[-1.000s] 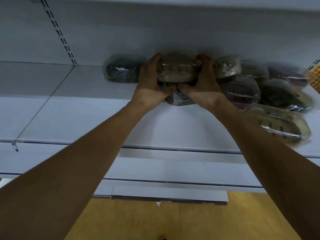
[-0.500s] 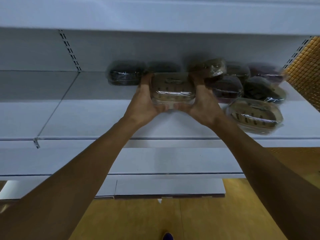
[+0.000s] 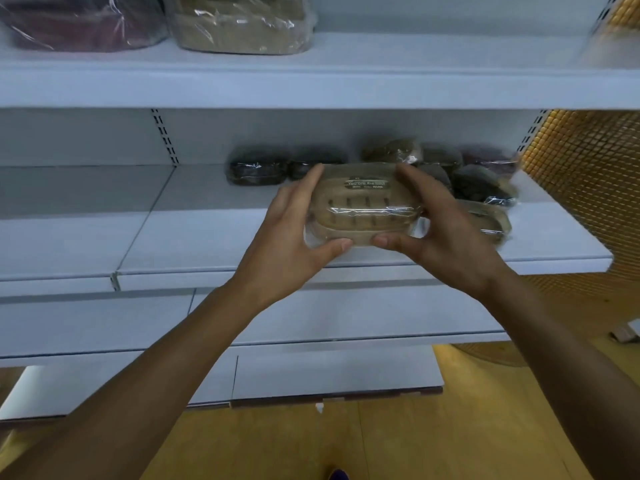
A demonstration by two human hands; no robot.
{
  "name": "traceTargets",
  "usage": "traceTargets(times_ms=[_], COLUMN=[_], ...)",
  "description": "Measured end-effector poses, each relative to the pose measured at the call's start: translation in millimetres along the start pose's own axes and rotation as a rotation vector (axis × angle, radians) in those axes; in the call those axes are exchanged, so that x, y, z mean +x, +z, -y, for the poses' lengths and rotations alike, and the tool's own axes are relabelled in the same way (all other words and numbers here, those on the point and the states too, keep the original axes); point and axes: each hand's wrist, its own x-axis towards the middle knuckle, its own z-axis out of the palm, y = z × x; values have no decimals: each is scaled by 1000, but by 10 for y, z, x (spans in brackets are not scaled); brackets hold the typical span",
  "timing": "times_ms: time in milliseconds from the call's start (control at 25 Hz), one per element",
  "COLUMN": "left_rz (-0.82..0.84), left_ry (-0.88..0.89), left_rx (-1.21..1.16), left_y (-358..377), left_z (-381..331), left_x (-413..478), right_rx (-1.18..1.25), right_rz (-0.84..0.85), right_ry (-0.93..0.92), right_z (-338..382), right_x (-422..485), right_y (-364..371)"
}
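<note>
A tan slotted item wrapped in clear plastic (image 3: 360,206), with a dark label on top, is held in the air in front of the middle white shelf (image 3: 381,261). My left hand (image 3: 294,230) grips its left end, thumb underneath and fingers on top. My right hand (image 3: 440,230) grips its right end the same way. Behind it, several more wrapped items lie on the shelf: dark ones (image 3: 258,171) at the left, dark and tan ones (image 3: 481,185) at the right.
The upper shelf (image 3: 346,84) carries a maroon wrapped pack (image 3: 79,22) and a tan wrapped pack (image 3: 239,22). A yellow mesh panel (image 3: 581,188) bounds the shelving on the right. Lower white shelves (image 3: 311,375) jut out over a wooden floor (image 3: 346,441).
Both hands have lifted the tan wrapped item off the pile at the back of the shelf and drawn it forward and up. The view has tilted up, showing the upper shelf.
</note>
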Motion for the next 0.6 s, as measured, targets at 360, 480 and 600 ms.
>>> traceTargets(times_ms=[360,480,600], left_rz=[-120,-197,-246], left_ry=[167,195,233], left_rx=[68,90,101], left_y=[-532,-684,-746], left_z=[-827,-1001,-1061], left_x=[-227,-42,178], right_rx=[-57,-41,-15], right_rz=[-169,-243,-268], right_ry=[-163,-187,-196], right_z=[689,819,847], right_x=[-326,-153,53], right_y=[-768,-901,-958])
